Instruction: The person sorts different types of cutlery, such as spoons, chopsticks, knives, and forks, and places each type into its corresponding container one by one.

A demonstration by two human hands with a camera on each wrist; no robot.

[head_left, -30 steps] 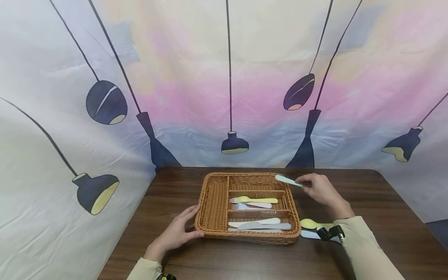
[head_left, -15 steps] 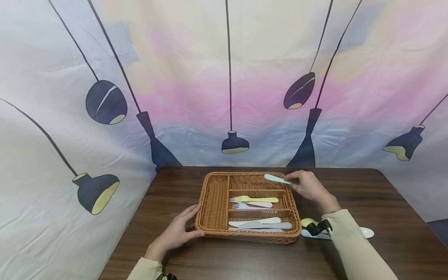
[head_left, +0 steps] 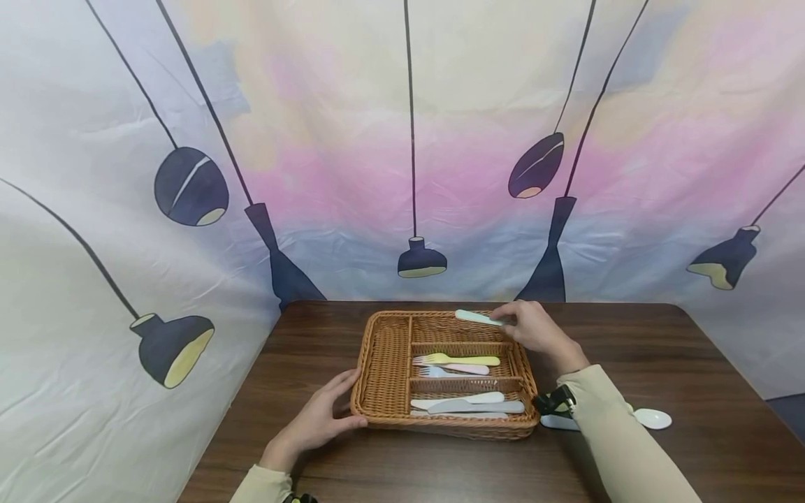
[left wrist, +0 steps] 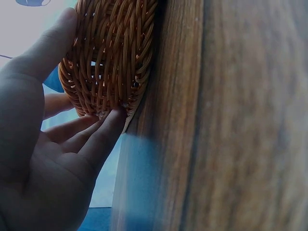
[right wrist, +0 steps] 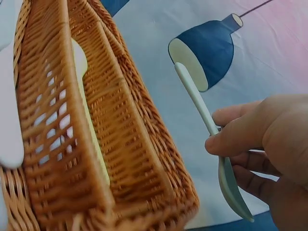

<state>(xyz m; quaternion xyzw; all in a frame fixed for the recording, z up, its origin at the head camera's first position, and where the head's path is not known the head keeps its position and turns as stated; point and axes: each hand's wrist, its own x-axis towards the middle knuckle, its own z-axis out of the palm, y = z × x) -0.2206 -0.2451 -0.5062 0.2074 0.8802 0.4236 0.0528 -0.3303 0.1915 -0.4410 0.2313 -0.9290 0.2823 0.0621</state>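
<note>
My right hand (head_left: pixel 537 327) pinches a pale mint spoon (right wrist: pixel 197 98) between thumb and fingers. In the right wrist view its handle points up and its bowl hangs below the fingers. From the head view, the spoon is above the back right part of a brown wicker cutlery basket (head_left: pixel 445 427), handle to the left. My left hand (head_left: pixel 319 418) holds the basket's front left corner, with the thumb on one side and the fingers on the other. Several forks, among them a yellow fork (head_left: pixel 462 360), lie in the middle compartment. Knives such as a grey knife (head_left: pixel 478 406) fill the front one.
Right of the basket, a white spoon (head_left: pixel 654 418) and a pale blue piece of cutlery (head_left: pixel 558 422) lie on the dark wooden table (head_left: pixel 440 471), partly behind the right sleeve. A printed cloth (head_left: pixel 352 140) hangs behind the table.
My right hand has carried the mint spoon leftward, from beyond the basket's right rim to over its back compartment. The left hand and the basket stay where they were.
</note>
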